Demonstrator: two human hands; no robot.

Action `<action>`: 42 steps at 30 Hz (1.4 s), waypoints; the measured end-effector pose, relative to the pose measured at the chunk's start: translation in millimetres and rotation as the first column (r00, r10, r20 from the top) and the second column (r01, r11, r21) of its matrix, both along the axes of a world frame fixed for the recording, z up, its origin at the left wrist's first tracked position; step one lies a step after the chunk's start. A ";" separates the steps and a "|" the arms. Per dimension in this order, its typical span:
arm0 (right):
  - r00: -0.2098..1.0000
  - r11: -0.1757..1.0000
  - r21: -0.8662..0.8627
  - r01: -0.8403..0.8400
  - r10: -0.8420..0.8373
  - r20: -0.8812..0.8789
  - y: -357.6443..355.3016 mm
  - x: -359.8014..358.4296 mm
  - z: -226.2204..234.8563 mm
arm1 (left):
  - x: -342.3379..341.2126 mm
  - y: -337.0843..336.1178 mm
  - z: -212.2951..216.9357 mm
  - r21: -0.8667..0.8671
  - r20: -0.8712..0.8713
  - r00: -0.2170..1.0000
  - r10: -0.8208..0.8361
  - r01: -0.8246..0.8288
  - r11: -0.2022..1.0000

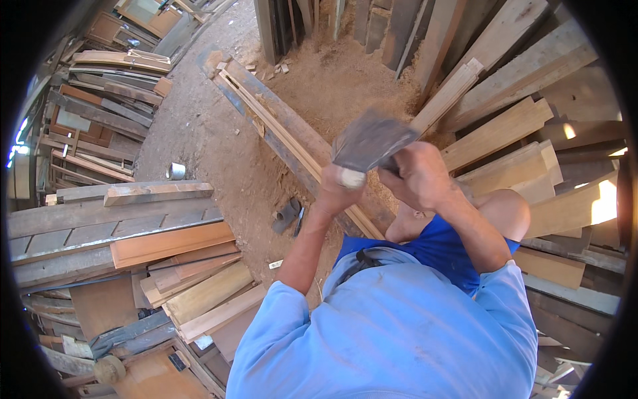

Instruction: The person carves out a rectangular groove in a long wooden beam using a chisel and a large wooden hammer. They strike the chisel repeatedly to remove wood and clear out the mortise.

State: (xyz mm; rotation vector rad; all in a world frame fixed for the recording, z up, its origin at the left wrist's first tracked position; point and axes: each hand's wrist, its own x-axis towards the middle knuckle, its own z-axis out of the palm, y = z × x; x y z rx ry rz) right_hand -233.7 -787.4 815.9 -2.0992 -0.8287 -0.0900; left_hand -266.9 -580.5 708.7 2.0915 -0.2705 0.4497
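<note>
My right hand (425, 176) is closed on a dark, block-headed mallet (372, 138), smeared by motion. The mallet head hangs just above my left hand (334, 196), which is wrapped round an upright chisel with a pale, rounded handle end (352, 178). The chisel's blade is hidden below the fist, and whether mallet and handle touch I cannot tell. Under my hands a long, light-brown timber strip (287, 138) runs from my lap to the far left, with a dark slot near its far end. It lies along a wider, worn plank (292, 120).
Sawdust (339, 83) covers the ground beyond the plank. Dark tools (287, 216) lie on the dirt left of it. Stacked boards (173, 245) stand at the left, with a white cup-like container (176, 171) behind them. Leaning planks (508, 159) crowd the right side.
</note>
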 end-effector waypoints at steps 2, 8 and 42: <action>1.000 0.875 0.484 0.021 -0.021 -0.005 8.4 -5.8 25.0 | -2.8 10.8 -0.6 -0.064 -0.102 0.991 0.081 -0.088 0.994; 0.999 0.750 0.660 -0.031 0.002 0.045 26.6 -6.4 30.0 | 6.0 11.3 0.8 -0.111 -0.059 0.990 0.127 -0.133 0.985; 0.996 0.927 -0.372 -0.039 0.008 -0.086 41.6 28.4 -18.6 | 19.1 29.2 -30.5 -0.176 -0.114 0.970 0.213 -0.231 0.957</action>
